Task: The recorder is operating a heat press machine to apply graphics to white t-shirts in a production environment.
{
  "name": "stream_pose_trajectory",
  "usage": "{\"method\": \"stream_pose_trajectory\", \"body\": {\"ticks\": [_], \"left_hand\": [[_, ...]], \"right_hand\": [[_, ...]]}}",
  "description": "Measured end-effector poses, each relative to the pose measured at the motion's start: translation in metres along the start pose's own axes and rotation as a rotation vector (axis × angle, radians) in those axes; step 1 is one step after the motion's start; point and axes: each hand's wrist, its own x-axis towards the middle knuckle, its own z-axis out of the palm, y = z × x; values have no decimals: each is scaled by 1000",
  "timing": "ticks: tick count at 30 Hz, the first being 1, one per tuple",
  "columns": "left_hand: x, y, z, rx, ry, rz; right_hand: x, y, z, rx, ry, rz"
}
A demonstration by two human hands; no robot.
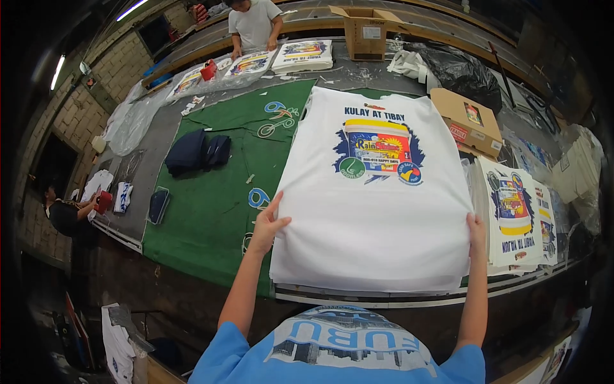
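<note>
A white T-shirt (331, 221) with a printed paint-bucket design (379, 144) is spread out before me, its neck end away from me. My left hand (267, 225) pinches its left edge between thumb and fingers. On the opposite edge, my right hand (476, 234) grips the cloth at the same height. Slack folds run across the fabric between the two hands. More white layers show under its lower edge, though how many I cannot tell. To the right of my right hand lies a stack of folded printed shirts (509, 216).
A green cloth (206, 221) covers the table's left part, with folded navy garments (187, 153) on it. Open and flat cardboard boxes (365, 33) (465, 120) stand beyond and to the right. A person (254, 24) handles printed shirts at the far side; another person (67, 211) is at the left.
</note>
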Motion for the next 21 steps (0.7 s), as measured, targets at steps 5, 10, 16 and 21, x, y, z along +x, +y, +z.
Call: {"method": "stream_pose_trajectory", "body": {"ticks": [5,10,16,21], "left_hand": [[-25,-49,-14,137,135,-100],[-67,-62,2,902,425,128],[-77,-33,11,862,457,246],[-76,-34,-1,935,379,231]], "right_hand": [[-22,26,3,-184,30,-22],[-68,12,13,-769,215,15],[-104,16,11,-778,404,-242],[-112,24,17,-934,456,-205]]}}
